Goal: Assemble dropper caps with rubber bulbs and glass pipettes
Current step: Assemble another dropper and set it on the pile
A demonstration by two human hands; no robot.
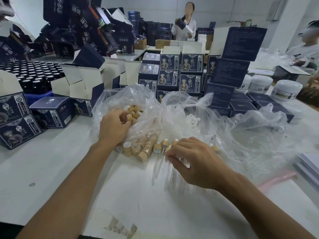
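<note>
- Head view, left side: your left hand [114, 124] reaches into the open plastic bag [110, 99] of tan dropper caps [136, 111], fingers curled and pinching one cap [127, 116] at the bag's mouth.
- Head view, right side: your right hand [193, 161] rests over the row of assembled droppers [161, 149] lying on the bench [69, 161], fingertips pinched on the collar of one; the grip is closed on it, not released.
- The glass pipettes [156, 168] point toward you, side by side, partly under your right palm.
- White rubber bulbs [191, 120] sit in a second clear bag behind the row, near your right hand.
- Handling, as judged: caps are light and rigid, so take them by the ribless side wall. Bulbs are soft and will deform; seat them by the base. Pipettes are thin, smooth and brittle; hold near the flared top, never mid-stem, and keep palm weight off the row.
</note>
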